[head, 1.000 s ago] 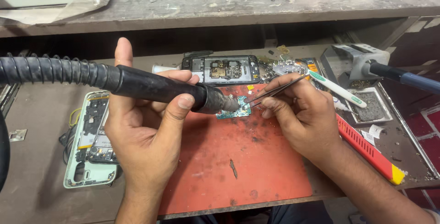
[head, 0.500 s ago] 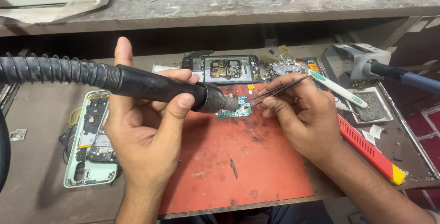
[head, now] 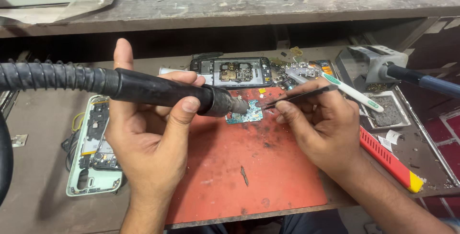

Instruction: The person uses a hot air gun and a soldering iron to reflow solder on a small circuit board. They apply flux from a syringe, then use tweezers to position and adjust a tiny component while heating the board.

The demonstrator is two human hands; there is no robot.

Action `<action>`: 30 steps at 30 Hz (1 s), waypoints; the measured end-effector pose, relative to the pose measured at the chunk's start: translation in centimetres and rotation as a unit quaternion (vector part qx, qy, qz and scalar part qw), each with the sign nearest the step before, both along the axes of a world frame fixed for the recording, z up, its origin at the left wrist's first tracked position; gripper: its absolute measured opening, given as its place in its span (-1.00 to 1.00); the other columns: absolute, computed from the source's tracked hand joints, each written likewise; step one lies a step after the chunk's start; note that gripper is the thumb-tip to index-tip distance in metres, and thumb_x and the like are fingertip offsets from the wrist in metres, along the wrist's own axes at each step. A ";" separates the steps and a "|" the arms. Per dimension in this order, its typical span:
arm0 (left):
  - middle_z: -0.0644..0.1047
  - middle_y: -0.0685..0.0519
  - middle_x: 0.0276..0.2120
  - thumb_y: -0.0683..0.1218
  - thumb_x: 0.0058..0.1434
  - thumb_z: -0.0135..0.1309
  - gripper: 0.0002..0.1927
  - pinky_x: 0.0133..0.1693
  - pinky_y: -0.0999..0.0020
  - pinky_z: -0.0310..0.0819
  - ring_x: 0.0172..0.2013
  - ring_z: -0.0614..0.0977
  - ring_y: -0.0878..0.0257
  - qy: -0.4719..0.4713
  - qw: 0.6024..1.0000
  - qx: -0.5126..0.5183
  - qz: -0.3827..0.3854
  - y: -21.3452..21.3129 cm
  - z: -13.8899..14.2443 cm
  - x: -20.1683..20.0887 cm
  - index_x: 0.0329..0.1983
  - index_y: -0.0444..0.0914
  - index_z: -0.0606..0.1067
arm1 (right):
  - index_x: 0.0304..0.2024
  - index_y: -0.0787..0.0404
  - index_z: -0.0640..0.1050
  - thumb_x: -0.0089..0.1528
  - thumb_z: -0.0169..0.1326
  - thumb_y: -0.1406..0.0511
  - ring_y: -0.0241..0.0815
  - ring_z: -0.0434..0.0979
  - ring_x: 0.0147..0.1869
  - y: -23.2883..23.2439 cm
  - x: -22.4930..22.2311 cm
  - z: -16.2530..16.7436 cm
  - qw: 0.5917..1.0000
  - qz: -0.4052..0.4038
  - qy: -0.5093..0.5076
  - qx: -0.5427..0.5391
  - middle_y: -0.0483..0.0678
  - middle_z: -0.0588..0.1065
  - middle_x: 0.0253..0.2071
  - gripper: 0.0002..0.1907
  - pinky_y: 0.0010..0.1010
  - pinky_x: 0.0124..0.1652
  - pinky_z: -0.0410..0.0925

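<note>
Over the red work mat [head: 249, 176], the left hand [head: 143, 138] grips the black handle of a hot-air tool [head: 158, 90], its thumb pointing straight up behind the handle and its fingers curled over the front, the index fingertip pressed near the metal collar. That tool lies almost level, nozzle pointing right and slightly down, its tip just above a small blue-green circuit board [head: 245, 114] that rests on the upper part of the mat. A ribbed black hose runs from the handle off the left edge, so its far end is cut off. The right hand [head: 326, 128] comes in from the lower right, wrist low, fingers pinched on thin dark tweezers [head: 297, 97] whose points reach left to the edge of the board; whether the points touch it or nip a part is too small to tell. Behind the board lies an opened phone [head: 232, 72] with its insides showing, and a second opened phone in a pale green frame [head: 93, 152] sits left of the mat, partly hidden by the left hand. A white and green brush [head: 352, 91] and a red-handled tool with a yellow end [head: 388, 158] lie to the right, the latter partly covered by the right forearm.
</note>
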State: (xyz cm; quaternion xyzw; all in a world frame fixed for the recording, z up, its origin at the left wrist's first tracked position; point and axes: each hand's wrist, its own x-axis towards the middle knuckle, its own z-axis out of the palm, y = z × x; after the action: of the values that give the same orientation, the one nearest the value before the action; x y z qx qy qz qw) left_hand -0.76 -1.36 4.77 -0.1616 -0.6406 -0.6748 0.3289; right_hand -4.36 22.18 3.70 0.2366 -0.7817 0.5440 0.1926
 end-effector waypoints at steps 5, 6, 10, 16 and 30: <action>0.61 -0.10 0.00 -0.34 0.48 0.16 -0.16 0.08 0.46 0.62 -0.02 0.68 0.29 0.004 1.000 0.004 -0.003 0.1 -0.1 -0.1 0.62 -0.40 -0.10 | -0.19 0.38 0.49 0.28 0.21 0.46 -0.37 0.69 -0.21 -0.3 0.3 0.4 0.998 -0.041 0.029 0.043 -0.03 0.63 -0.33 -0.87 -0.59 -0.27 0.55; 0.61 -0.10 0.00 -0.34 0.48 0.16 -0.16 0.08 0.46 0.62 -0.02 0.68 0.29 0.006 1.000 0.008 -0.005 0.1 -0.1 -0.1 0.62 -0.40 -0.10 | -0.20 0.37 0.50 0.27 0.22 0.46 -0.37 0.69 -0.23 -0.4 0.3 0.5 0.998 -0.043 0.029 0.046 -0.04 0.63 -0.34 -0.86 -0.60 -0.28 0.55; 0.62 -0.10 0.00 -0.34 0.48 0.16 -0.17 0.10 0.45 0.63 0.00 0.69 0.28 0.010 1.000 0.007 -0.004 0.1 -0.1 -0.2 0.61 -0.41 -0.10 | -0.23 0.35 0.51 0.24 0.25 0.44 -0.38 0.69 -0.29 -0.5 0.4 0.7 0.995 -0.060 0.033 0.069 -0.05 0.64 -0.38 -0.84 -0.61 -0.32 0.53; 0.62 -0.10 -0.01 -0.34 0.47 0.16 -0.16 0.05 0.46 0.64 -0.02 0.69 0.28 0.005 1.000 0.002 0.000 0.1 0.0 -0.1 0.61 -0.41 -0.09 | -0.22 0.35 0.49 0.26 0.22 0.44 -0.36 0.72 -0.27 -0.6 0.4 0.7 0.997 -0.040 0.024 0.054 -0.04 0.64 -0.37 -0.86 -0.61 -0.32 0.55; 0.62 -0.09 0.00 -0.34 0.47 0.18 -0.16 0.03 0.49 0.62 -0.04 0.69 0.30 0.007 1.000 0.001 0.000 0.0 -0.1 -0.2 0.62 -0.40 -0.08 | -0.21 0.36 0.49 0.28 0.19 0.45 -0.34 0.73 -0.26 -0.6 0.5 0.9 0.997 -0.022 0.027 0.065 -0.03 0.65 -0.36 -0.88 -0.60 -0.32 0.57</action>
State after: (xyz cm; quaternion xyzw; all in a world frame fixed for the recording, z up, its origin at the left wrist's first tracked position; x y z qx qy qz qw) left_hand -0.92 -1.35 4.69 -0.1662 -0.6378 -0.6741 0.3336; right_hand -3.84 21.55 4.60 0.2458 -0.8150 0.4807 0.2102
